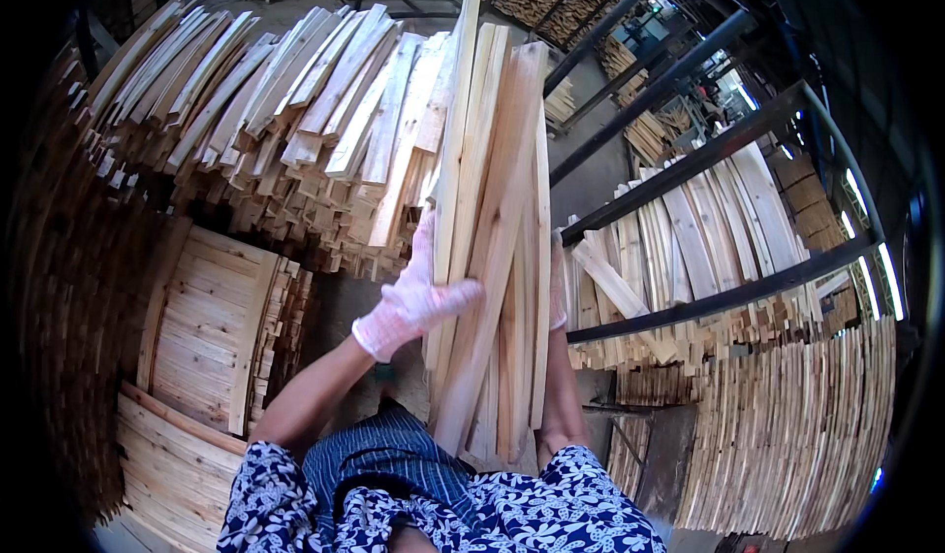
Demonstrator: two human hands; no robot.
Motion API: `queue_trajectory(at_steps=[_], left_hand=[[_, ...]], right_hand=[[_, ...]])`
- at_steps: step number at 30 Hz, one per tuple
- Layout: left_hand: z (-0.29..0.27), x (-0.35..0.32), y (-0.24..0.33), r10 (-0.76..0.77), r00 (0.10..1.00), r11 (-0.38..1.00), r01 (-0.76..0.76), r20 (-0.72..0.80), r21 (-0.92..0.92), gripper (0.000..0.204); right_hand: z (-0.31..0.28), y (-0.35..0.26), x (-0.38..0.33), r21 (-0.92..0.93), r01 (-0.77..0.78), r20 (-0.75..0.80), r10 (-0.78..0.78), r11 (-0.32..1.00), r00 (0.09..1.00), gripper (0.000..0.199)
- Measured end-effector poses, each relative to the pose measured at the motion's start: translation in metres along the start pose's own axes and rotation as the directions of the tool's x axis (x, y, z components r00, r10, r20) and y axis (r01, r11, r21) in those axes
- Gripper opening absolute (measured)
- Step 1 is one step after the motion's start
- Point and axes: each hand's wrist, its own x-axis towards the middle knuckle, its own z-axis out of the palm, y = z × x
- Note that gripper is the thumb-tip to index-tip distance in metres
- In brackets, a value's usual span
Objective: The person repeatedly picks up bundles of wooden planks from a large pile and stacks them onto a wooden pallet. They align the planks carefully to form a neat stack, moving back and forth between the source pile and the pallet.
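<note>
Planks (504, 189), in the head view, extend between a gloved left hand (409, 305), grasping one side with thumb across the front, and right hand (558, 292) (fingers hidden, grip impossible to tell) at the other; stacked timber (325, 90) lies beyond.

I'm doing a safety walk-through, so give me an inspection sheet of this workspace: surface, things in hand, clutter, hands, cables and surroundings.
Surface: dim grey floor, partly visible between stacks.
Things in hand: bundle of long, flat, pale wooden boards, ends uneven, some crossing at an angle.
Clutter: heaped pale wooden boards with uneven ends at left; tall stack of narrow wooden strips at lower right.
Hands: left hand, in a pinkish-white knit glove, against the bundle's left side, thumb across its front; right hand, similarly gloved, mostly hidden at its right side.
Cables: nothing seen.
Surroundings: dark metal bars and bright tube lights at right.
</note>
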Motion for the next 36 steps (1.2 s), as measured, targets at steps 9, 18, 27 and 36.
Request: queue_trajectory(at_steps=[9, 18, 27, 36], left_hand=[[-0.101, -0.086, -0.009, -0.165, 0.974, 0.723, 0.011, -0.158, -0.691, 0.123], [-0.162, -0.289, -0.047, -0.555, 0.671, 0.766, 0.182, -0.491, -0.617, 0.062], [-0.222, -0.326, -0.096, -0.352, 0.623, 0.753, -0.256, -0.699, -0.607, 0.122], [-0.327, -0.245, -0.194, -0.599, 0.039, 0.787, 0.215, -0.8, -0.578, 0.123]], right_hand=[[0.08, 0.014, 0.022, -0.446, 0.034, 0.371, 0.15, 0.894, 0.916, 0.073], [0.176, 0.224, -0.004, -0.452, -0.522, 0.417, 0.688, 0.724, 0.593, 0.081], [0.25, 0.324, 0.012, -0.589, -0.581, 0.359, 0.826, 0.562, 0.435, 0.08], [0.285, 0.505, 0.157, -0.899, 0.423, 0.381, 0.674, 0.111, 0.633, 0.131]])
